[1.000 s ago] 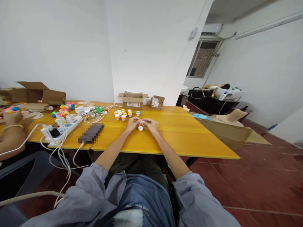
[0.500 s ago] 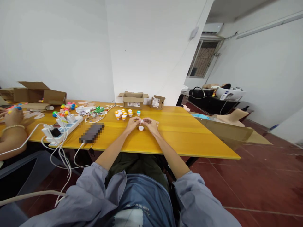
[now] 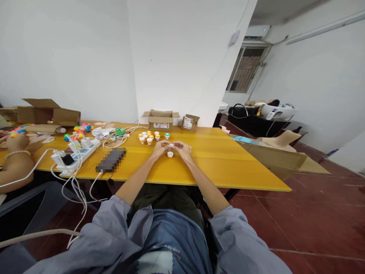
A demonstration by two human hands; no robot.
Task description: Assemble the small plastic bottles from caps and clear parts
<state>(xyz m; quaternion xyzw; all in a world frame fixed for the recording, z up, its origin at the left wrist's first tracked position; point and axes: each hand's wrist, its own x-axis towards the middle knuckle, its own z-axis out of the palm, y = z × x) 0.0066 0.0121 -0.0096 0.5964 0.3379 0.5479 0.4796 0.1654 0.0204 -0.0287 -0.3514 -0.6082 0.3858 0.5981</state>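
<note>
Over the yellow table, my left hand (image 3: 161,149) and my right hand (image 3: 183,149) meet at the fingertips. Both are closed around a small white piece (image 3: 171,145), too small to make out its kind and partly covered by the fingers. Just below them a small white cup with an orange lower part (image 3: 170,155) stands on the table. Beyond my left hand stands a group of several white-and-orange cups (image 3: 149,141), and a white-and-teal one (image 3: 167,135) is a little apart to their right.
An open cardboard box (image 3: 160,121) and a smaller carton (image 3: 190,123) stand against the wall. On the left lie a blurred dark device (image 3: 111,160), a power strip (image 3: 81,156) with cables, and colourful balls (image 3: 85,128). Another person's arm (image 3: 17,163) rests at far left.
My hands stay in nearly the same place, with the small white piece still between the fingertips; less of it shows now. The view has shifted very slightly.
</note>
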